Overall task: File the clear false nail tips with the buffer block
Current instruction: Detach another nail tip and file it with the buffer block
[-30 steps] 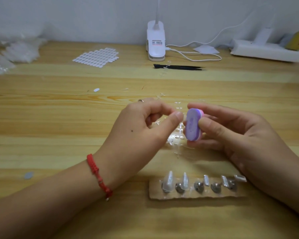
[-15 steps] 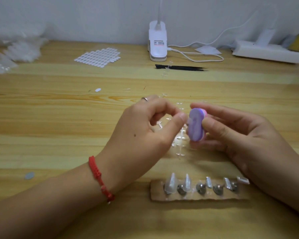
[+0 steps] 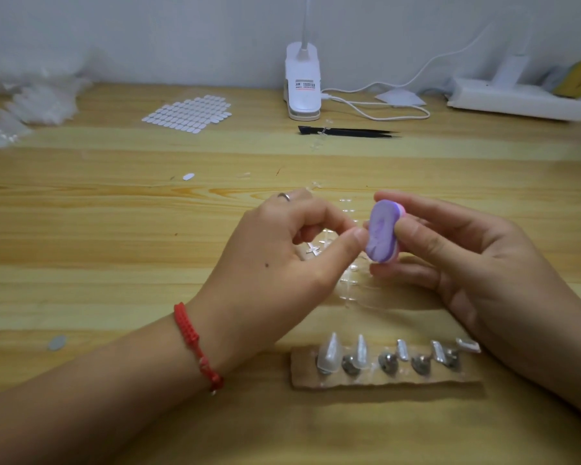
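A: Two hands. The right hand (image 3: 467,260) grips the purple oval buffer block (image 3: 381,231), held upright between thumb and fingers.
B: And the left hand (image 3: 272,263)?
A: Its thumb and forefinger are pinched against the block's matte face; what they hold cannot be told. Clear pointed false nail tips (image 3: 329,355) stand on a brown cardboard strip (image 3: 383,380) below. The label on the white clip lamp (image 3: 303,85) is illegible.

left wrist: red braided bracelet (image 3: 195,344) | left fingers (image 3: 316,214): one silver ring (image 3: 284,196)

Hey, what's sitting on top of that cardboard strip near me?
Five clear nail tips stand in a row on the cardboard strip, propped on small metal mounts. How the mounts are fixed to the cardboard is hidden beneath them.
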